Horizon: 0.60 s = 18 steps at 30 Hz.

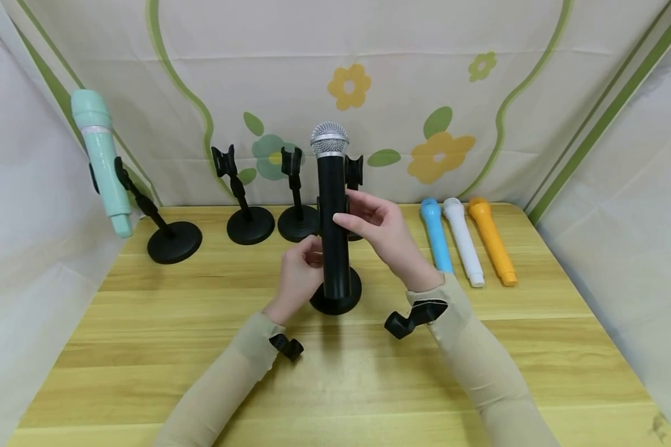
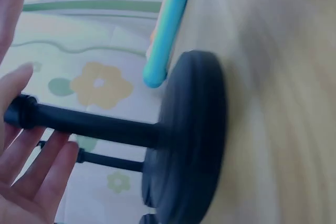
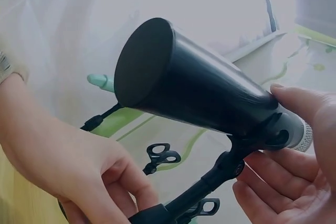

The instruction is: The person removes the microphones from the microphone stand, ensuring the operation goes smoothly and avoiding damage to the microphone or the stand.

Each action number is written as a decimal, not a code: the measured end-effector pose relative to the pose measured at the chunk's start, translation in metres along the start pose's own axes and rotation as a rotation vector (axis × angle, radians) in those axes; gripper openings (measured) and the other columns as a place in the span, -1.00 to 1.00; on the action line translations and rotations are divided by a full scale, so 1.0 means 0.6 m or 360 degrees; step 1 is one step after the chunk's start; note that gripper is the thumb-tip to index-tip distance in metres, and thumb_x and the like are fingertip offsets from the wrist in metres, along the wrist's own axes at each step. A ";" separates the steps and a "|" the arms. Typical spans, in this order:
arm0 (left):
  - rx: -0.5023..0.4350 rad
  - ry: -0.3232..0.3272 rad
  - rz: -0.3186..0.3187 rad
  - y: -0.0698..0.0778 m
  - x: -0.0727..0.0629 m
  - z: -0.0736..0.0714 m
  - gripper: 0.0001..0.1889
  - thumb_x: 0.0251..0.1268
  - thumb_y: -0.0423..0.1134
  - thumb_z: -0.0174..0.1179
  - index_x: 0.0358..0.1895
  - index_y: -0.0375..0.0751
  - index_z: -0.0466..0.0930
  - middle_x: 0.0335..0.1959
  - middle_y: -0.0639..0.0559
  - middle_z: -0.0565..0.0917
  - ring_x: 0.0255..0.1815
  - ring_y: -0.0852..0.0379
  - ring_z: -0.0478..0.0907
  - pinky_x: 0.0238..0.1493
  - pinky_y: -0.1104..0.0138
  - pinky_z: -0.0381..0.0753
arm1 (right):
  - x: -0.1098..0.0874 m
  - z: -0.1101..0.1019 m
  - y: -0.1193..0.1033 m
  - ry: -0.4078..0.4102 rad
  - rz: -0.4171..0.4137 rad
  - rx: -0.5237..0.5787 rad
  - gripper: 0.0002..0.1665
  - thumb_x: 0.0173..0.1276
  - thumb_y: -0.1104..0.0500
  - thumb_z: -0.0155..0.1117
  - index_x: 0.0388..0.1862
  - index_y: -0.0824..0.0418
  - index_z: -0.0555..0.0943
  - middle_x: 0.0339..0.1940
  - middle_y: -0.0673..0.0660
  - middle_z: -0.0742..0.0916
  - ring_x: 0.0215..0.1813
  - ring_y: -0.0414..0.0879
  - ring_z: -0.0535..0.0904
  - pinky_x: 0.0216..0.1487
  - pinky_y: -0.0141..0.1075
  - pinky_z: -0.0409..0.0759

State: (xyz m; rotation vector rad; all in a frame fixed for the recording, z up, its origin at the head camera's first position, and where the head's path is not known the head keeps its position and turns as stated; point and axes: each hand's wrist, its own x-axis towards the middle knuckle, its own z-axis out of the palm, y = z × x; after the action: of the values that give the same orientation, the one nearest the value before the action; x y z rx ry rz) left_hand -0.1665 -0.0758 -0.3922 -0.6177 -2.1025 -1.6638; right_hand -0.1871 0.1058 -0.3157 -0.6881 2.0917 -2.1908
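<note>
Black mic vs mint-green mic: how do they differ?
Head: the black microphone has a silver mesh head; the mint-green microphone has a mint-green one.
Lower end: the black one ends broad and flat, the mint-green one in a narrower tip.
Contact: the right hand touches the black one; no hand touches the mint-green one.
Shared: both sit head-up in clips on black stands with round bases.
</note>
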 end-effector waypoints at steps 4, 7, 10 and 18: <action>0.0022 -0.0084 -0.0034 0.007 0.006 -0.008 -0.78 0.10 -0.68 0.37 -0.18 -0.47 0.70 -0.28 -0.26 0.75 -0.31 -0.12 0.75 -0.21 0.12 0.77 | 0.002 0.000 -0.003 -0.0008 0.0013 0.0006 -0.36 0.38 0.12 0.41 0.41 0.21 0.54 0.13 0.20 0.71 0.14 0.07 0.62 0.22 -0.13 0.58; 0.0046 -0.0130 -0.0061 0.011 0.011 -0.012 -0.80 0.11 -0.67 0.36 -0.19 -0.46 0.72 -0.28 -0.24 0.75 -0.29 -0.10 0.74 -0.19 0.14 0.77 | 0.003 0.002 -0.004 -0.0012 0.0032 0.0023 -0.36 0.37 0.13 0.42 0.41 0.20 0.54 0.13 0.21 0.71 0.13 0.09 0.62 0.21 -0.11 0.58; 0.0078 -0.0161 -0.0069 0.012 0.015 -0.016 -0.83 0.11 -0.67 0.37 -0.24 -0.44 0.72 -0.31 -0.22 0.75 -0.31 -0.07 0.74 -0.22 0.17 0.77 | 0.004 0.003 -0.005 -0.0006 0.0060 0.0012 -0.33 0.36 0.12 0.45 0.42 0.18 0.53 0.11 0.21 0.71 0.11 0.09 0.62 0.19 -0.11 0.60; 0.0078 -0.0236 -0.0117 0.018 0.022 -0.021 -0.85 0.13 -0.63 0.38 -0.25 -0.42 0.71 -0.33 -0.19 0.75 -0.31 -0.05 0.74 -0.23 0.23 0.77 | 0.011 0.006 -0.010 0.0011 0.0005 0.0025 -0.32 0.34 0.20 0.45 0.43 0.19 0.52 0.09 0.22 0.70 0.05 0.09 0.62 0.15 -0.15 0.60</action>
State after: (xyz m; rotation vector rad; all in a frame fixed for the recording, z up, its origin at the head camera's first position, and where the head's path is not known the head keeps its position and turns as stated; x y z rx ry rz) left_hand -0.1711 -0.0848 -0.3736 -0.6748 -2.2892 -1.6456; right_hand -0.1902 0.1011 -0.3079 -0.6765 2.0747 -2.2085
